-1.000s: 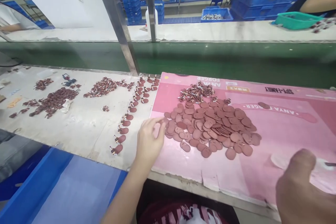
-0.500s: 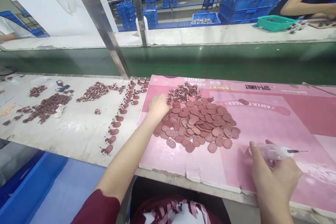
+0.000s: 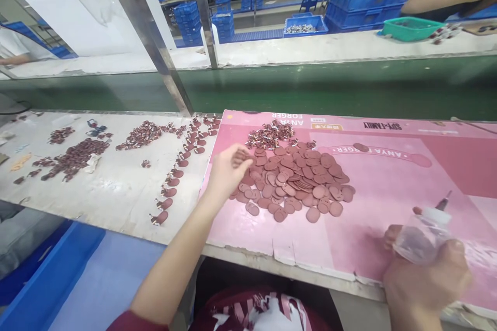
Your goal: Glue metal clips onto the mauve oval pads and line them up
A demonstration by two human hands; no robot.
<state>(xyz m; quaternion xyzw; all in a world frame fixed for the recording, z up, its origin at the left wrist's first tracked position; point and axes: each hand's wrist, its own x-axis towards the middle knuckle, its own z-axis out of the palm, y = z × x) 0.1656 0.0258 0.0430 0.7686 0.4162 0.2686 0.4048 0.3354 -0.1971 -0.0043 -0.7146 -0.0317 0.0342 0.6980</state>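
My left hand (image 3: 230, 166) is closed, fingertips pinched together, at the left edge of a pile of flat reddish-brown oval discs (image 3: 298, 178). What sits in the pinch, if anything, is too small to make out. Just beyond the hand lies a heap of small dark figure-like parts (image 3: 272, 134). On the right, my right hand (image 3: 429, 282) is wrapped round a clear squeeze bottle (image 3: 417, 240) with a white cap and a thin needle tip, which points up and to the right. The bottle is held above the pink board.
The pink printed board (image 3: 373, 201) covers the right of the table. Left of it run rows of discs with small parts attached (image 3: 170, 192), with dark heaps (image 3: 79, 158) farther left. A metal post (image 3: 171, 80) stands behind. A co-worker's arm (image 3: 446, 0) is at the far right.
My left hand has drawn back slightly from the small parts and turned so its pinched fingers show. My right hand has moved lower and right, tilting the bottle's needle upward.
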